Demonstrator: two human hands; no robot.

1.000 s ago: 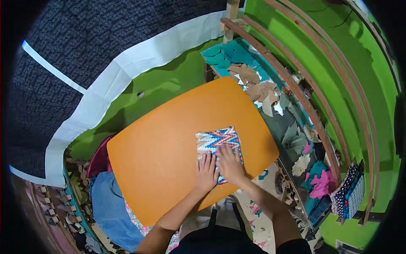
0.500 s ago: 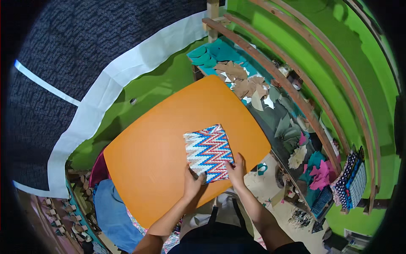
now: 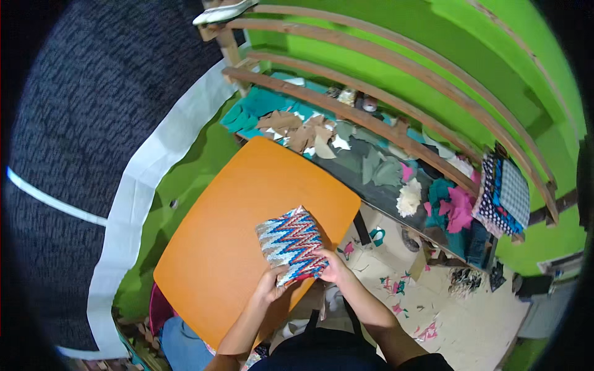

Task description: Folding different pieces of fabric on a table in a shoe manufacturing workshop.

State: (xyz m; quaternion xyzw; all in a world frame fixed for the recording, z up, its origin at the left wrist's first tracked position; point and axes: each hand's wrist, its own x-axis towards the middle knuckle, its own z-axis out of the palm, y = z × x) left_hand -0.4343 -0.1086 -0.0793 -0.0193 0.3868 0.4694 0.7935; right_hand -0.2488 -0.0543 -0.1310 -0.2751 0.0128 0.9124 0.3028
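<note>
A flat, roughly square piece of woven fabric (image 3: 292, 241) with white, blue, red and tan zigzags is tilted over the near right part of the orange table (image 3: 213, 247). Whether it is a folded cloth or a pouch, I cannot tell. My left hand (image 3: 270, 285) grips its near left corner. At the near right edge, my right hand (image 3: 333, 266) is closed on it, thumb on top. A bit of red shows along its near edge.
Beyond the table, a long bench (image 3: 352, 176) carries brown scraps (image 3: 281, 122), green-grey pieces (image 3: 382, 170) and pink fabric (image 3: 459, 207). Wooden rails (image 3: 371, 117) run above it, with folded patterned cloths (image 3: 504, 191) hanging at right. Scraps litter the floor (image 3: 461, 315). A dark curtain (image 3: 68, 154) hangs at left.
The view has swung right, showing more floor and bench. Both hands still hold the fabric, which now looks more tilted, its far edge turned.
</note>
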